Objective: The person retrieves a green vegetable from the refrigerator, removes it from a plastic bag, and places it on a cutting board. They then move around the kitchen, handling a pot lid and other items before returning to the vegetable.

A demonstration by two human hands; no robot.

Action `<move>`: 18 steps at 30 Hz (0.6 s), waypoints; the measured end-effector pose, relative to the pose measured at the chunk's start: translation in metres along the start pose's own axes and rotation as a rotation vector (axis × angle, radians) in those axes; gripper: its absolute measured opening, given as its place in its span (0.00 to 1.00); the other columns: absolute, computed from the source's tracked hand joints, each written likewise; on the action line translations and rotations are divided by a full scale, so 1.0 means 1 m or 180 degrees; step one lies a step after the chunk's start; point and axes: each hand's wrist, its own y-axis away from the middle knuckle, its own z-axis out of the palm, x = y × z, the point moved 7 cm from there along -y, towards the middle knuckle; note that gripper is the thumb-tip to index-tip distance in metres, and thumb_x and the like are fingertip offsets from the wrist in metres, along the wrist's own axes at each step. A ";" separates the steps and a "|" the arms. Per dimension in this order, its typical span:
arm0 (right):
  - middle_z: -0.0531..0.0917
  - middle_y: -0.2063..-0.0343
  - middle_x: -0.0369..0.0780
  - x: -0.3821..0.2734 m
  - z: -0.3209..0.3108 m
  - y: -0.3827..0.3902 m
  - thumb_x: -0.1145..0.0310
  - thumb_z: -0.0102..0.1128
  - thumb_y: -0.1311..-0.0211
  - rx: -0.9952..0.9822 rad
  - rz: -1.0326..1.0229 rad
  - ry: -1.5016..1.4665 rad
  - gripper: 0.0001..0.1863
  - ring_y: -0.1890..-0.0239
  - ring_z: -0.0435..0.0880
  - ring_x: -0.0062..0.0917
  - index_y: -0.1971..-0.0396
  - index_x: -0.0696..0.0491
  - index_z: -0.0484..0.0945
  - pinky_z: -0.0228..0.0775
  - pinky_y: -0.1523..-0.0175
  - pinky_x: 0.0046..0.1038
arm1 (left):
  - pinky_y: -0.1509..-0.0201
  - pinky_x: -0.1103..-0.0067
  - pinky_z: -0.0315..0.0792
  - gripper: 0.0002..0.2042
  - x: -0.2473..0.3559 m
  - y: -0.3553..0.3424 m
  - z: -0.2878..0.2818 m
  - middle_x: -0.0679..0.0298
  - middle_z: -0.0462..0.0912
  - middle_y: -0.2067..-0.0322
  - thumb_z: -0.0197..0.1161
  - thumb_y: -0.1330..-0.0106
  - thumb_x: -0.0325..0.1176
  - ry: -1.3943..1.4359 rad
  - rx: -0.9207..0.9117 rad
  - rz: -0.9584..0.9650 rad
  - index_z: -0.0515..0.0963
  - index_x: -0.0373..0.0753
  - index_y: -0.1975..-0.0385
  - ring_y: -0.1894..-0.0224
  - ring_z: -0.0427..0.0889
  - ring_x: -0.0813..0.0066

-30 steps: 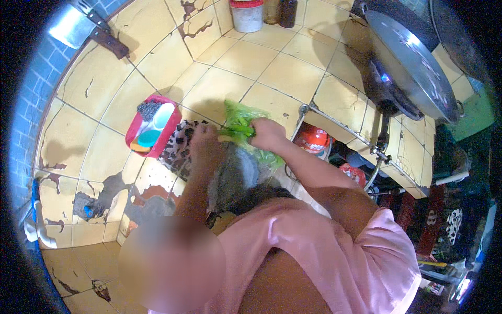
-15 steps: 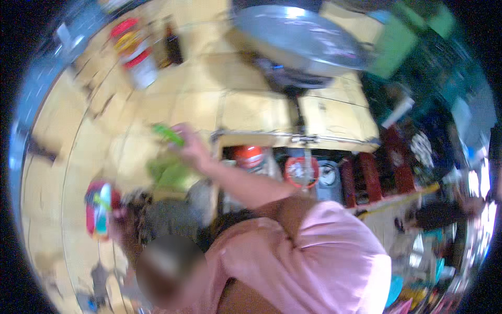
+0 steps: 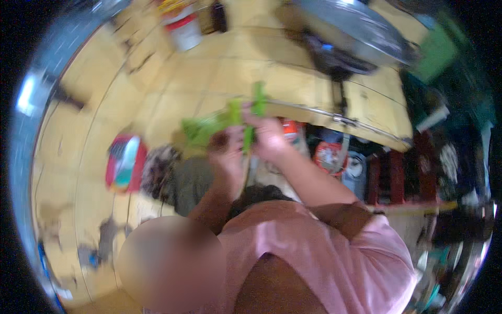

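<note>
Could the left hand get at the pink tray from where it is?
Likely yes. The left hand would have to swing leftward past the spotted cloth, which looks low, and nothing tall seems to block the pink tray. Blur hides whether that hand holds any of the green vegetable.

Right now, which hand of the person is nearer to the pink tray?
Left. The left hand is apart from the pink tray, to its right; the right hand is farther right, beyond the left one.
</note>
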 end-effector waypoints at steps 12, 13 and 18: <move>0.77 0.64 0.39 0.020 -0.008 -0.009 0.68 0.55 0.42 -0.0004 0.0198 0.0667 0.16 0.68 0.76 0.24 0.55 0.54 0.69 0.70 0.63 0.27 | 0.70 0.85 0.71 0.08 0.029 0.003 -0.044 0.61 0.77 0.71 0.61 0.43 0.28 -0.1880 0.0587 0.0886 0.76 0.31 0.66 0.73 0.76 0.81; 0.77 0.64 0.37 0.017 -0.006 -0.009 0.68 0.57 0.44 -0.0126 0.0218 0.0700 0.19 0.66 0.76 0.23 0.52 0.54 0.68 0.69 0.63 0.26 | 0.70 0.84 0.71 0.09 0.033 -0.001 -0.044 0.60 0.77 0.70 0.61 0.44 0.28 -0.1920 0.0508 0.1051 0.76 0.32 0.65 0.73 0.75 0.80; 0.77 0.64 0.37 0.019 -0.003 -0.005 0.68 0.57 0.44 -0.0364 0.0203 0.1084 0.22 0.64 0.75 0.22 0.50 0.56 0.65 0.68 0.61 0.25 | 0.71 0.83 0.70 0.14 0.067 -0.018 -0.009 0.57 0.75 0.67 0.62 0.46 0.27 -0.1416 -0.0398 0.1238 0.73 0.35 0.59 0.73 0.76 0.73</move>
